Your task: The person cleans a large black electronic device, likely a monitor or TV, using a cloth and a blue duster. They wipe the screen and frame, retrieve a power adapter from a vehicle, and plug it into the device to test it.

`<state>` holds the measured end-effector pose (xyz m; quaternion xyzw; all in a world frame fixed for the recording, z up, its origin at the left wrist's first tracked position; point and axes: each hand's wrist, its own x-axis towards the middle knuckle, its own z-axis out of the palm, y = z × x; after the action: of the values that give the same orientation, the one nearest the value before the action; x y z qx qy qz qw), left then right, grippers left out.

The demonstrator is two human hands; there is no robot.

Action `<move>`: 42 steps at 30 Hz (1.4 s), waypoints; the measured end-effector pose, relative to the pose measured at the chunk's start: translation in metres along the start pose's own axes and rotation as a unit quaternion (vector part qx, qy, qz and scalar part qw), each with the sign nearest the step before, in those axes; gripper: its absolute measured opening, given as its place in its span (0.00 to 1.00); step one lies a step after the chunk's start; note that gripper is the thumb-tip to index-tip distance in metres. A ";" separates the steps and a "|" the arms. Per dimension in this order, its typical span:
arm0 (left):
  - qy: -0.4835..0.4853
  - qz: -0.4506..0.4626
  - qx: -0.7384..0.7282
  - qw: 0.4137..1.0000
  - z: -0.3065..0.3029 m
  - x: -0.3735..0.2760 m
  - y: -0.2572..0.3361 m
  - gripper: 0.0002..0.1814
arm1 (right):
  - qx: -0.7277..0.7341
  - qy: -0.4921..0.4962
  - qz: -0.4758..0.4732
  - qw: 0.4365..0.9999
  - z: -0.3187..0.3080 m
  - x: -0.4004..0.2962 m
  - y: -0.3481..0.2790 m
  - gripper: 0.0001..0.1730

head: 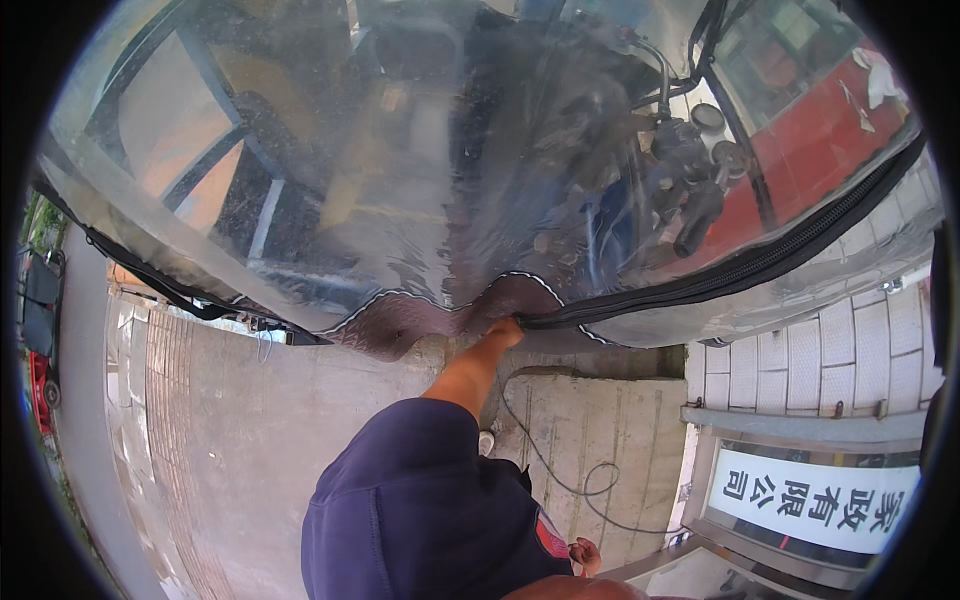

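In front of me a clear plastic weather cover [360, 172] encloses a vehicle with handlebars [697, 202]. A black zipper [750, 266] curves down along the cover's right part to its lower middle. There my left hand [510, 328], at the end of my outstretched arm, grips the zipper's lower end beside the wavy maroon hem [397, 322]; the cover partly hides the fingers. My right hand [585, 556] is low beside my dark blue shirt [420, 487], fingers curled. Something red shows by it, but I cannot tell whether it is held.
A dark cable [551, 469] loops over the concrete slab [592, 435] toward a doorway at right. Above the doorway is a white sign [810, 499] bearing writing, next to a white tiled wall [817, 352]. A red vehicle [39, 390] stands at far left.
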<state>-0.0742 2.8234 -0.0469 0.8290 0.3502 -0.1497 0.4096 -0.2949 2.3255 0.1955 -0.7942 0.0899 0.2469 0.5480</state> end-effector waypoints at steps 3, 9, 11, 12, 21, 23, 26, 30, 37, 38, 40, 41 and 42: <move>-0.015 0.004 0.006 1.000 -0.002 0.037 -0.048 0.29 | -0.037 -0.038 0.032 0.998 0.019 0.017 -0.039 0.13; -0.063 0.015 -0.040 0.997 0.014 0.011 0.012 0.23 | -0.056 0.075 0.075 0.993 0.002 -0.008 -0.042 0.11; -0.011 0.040 -0.009 0.999 0.011 0.022 -0.037 0.21 | -0.050 0.032 0.047 0.997 -0.004 0.012 -0.053 0.08; 0.011 0.055 0.009 0.998 0.011 0.023 -0.057 0.20 | -0.057 0.018 0.040 0.997 -0.004 0.021 -0.057 0.08; 0.105 -0.049 -0.209 0.971 -0.020 -0.126 -0.004 0.14 | -0.070 0.045 -0.015 0.996 -0.017 0.040 -0.062 0.08; 0.054 -0.104 -0.202 0.972 -0.025 -0.150 -0.025 0.14 | -0.093 0.000 -0.043 0.995 -0.012 0.056 -0.066 0.09; 0.058 0.004 -0.280 0.958 -0.064 -0.190 0.021 0.14 | -0.100 -0.038 -0.074 0.992 -0.001 0.076 -0.074 0.08; 0.006 0.125 -0.510 0.851 -0.176 -0.267 0.116 0.12 | -0.126 -0.066 -0.139 0.980 0.009 0.098 -0.086 0.09; -0.032 0.159 -0.525 0.836 -0.233 -0.323 0.169 0.10 | -0.146 -0.093 -0.204 0.964 0.026 0.121 -0.083 0.11; -0.016 0.110 -0.500 0.859 -0.237 -0.309 0.159 0.11 | -0.140 -0.109 -0.206 0.962 0.028 0.117 -0.080 0.11; -0.004 0.047 -0.434 0.900 -0.228 -0.299 0.148 0.13 | -0.128 -0.121 -0.220 0.959 0.032 0.116 -0.082 0.11; -0.006 0.027 -0.447 0.894 -0.214 -0.302 0.151 0.13 | -0.115 -0.123 -0.235 0.957 0.038 0.122 -0.088 0.11; -0.020 0.040 -0.426 0.904 -0.209 -0.305 0.157 0.12 | -0.109 -0.117 -0.207 0.965 0.033 0.118 -0.085 0.11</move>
<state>-0.1886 2.7821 0.3358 0.5857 0.3388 0.0142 0.7362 -0.1677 2.4030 0.1992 -0.8158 -0.1688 0.2275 0.5042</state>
